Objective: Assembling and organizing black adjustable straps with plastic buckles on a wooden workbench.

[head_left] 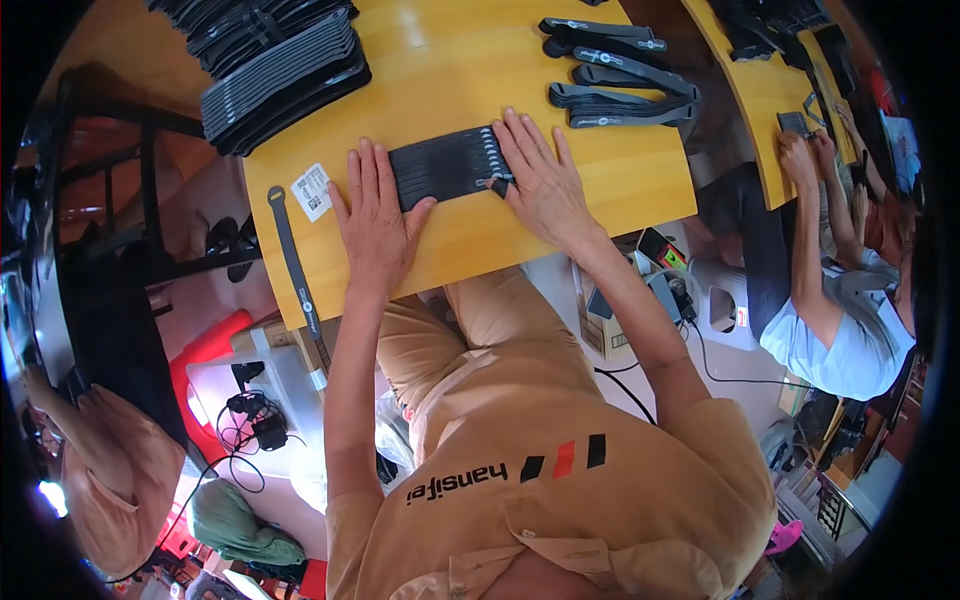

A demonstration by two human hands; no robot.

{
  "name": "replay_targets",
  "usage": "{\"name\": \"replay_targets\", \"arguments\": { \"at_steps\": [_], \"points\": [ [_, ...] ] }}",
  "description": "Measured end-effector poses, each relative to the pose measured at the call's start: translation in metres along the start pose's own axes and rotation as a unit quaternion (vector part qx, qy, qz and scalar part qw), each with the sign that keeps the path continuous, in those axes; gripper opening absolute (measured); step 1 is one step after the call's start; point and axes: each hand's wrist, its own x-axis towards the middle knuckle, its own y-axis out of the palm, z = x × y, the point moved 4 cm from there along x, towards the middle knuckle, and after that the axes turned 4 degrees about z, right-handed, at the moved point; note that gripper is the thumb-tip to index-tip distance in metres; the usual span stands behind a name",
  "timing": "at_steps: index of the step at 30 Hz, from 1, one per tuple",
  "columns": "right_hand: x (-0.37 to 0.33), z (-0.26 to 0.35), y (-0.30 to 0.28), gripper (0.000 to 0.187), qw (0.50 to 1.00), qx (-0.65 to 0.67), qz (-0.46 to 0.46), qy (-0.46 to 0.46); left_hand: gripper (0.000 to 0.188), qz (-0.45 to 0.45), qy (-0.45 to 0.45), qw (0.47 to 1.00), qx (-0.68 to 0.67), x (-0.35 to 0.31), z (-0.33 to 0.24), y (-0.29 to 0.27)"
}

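Observation:
A row of black straps (440, 168), laid side by side in a flat block, lies on the yellow table (480, 235) in front of me. My left hand (378, 220) rests at the block's left end, fingers stretched out and thumb along its near edge. At the other end, where pale marks line up, my right hand (540, 185) lies flat with fingers extended. A small dark piece shows by the right thumb; what it is I cannot tell. To the left, a single grey strap (292, 255) with a looped end hangs over the table edge, near a white printed label (312, 192).
Stacked black straps (290, 85) fill the table's far left. Several folded grey straps (625, 100) lie at the far right. A co-worker (830, 310) handles something dark at another table on the right; another person (110, 470) sits at the left. Cables and boxes are below.

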Motion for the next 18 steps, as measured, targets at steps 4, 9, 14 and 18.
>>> {"name": "replay_targets", "arguments": {
  "at_steps": [4,9,14,18],
  "points": [
    [-0.001,-0.001,0.006,0.067,0.997,-0.053,0.033,0.038,0.076,0.009,0.003,1.0,0.003,0.002,0.0,0.0],
    [0.001,0.002,0.014,0.066,0.998,-0.052,0.04,0.019,0.069,-0.011,-0.025,0.993,-0.113,-0.003,0.016,-0.004],
    [-0.011,-0.016,-0.004,0.054,0.99,0.093,-0.101,0.013,0.045,-0.211,-0.09,0.958,-0.171,-0.044,0.055,-0.06],
    [-0.015,-0.016,-0.011,0.041,0.981,0.116,-0.153,0.031,0.039,-0.156,-0.277,0.945,-0.071,-0.074,0.093,-0.077]
  ]
}}
